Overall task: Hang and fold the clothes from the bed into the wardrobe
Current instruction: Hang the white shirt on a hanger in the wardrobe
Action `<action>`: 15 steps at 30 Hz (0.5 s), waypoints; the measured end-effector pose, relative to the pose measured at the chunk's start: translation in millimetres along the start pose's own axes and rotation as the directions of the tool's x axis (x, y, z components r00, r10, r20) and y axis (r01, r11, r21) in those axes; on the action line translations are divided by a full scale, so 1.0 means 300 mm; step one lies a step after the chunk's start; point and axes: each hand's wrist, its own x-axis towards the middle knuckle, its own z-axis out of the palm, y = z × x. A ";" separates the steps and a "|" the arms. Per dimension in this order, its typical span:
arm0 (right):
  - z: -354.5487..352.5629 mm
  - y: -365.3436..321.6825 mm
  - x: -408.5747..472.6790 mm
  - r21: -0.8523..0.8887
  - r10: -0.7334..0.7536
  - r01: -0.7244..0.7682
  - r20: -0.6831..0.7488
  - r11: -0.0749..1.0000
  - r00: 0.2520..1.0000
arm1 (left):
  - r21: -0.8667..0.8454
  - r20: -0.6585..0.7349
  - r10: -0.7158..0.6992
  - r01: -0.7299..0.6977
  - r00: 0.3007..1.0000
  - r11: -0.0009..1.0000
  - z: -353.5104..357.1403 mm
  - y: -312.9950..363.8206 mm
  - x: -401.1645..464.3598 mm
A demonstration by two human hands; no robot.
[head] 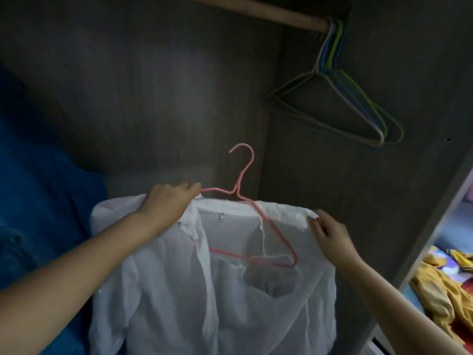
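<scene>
Now your left hand [169, 201] grips the pink hanger [240, 193] at the white shirt [179, 290] collar, while your right hand [330, 234] pinches its shoulder.

Two bare forearms reach in from the lower corners, each ending in a bare hand: the left hand [169, 201] and the right hand [330, 235]. No sleeves, rings, watches or bracelets show anywhere on them.

wooden wardrobe rail [268, 12] high above both hands, bunch of empty wire hangers [340, 98] hooked on its end, up and right of the right hand [330, 234]
</scene>
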 end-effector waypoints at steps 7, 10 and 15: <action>0.119 -0.307 -0.122 0.054 -0.064 0.039 0.606 0.998 0.793 | -0.244 -0.139 -0.176 0.139 0.975 0.960 0.026 0.038 -0.022; 0.029 -0.340 -0.083 -0.128 -0.157 0.314 0.656 0.941 0.738 | -0.476 -0.315 -0.180 0.010 0.932 0.880 0.021 0.009 -0.055; -0.180 -0.423 0.064 -0.463 -0.498 0.516 0.172 0.721 0.850 | -0.563 -0.380 -0.293 0.032 0.877 0.826 0.007 -0.081 -0.066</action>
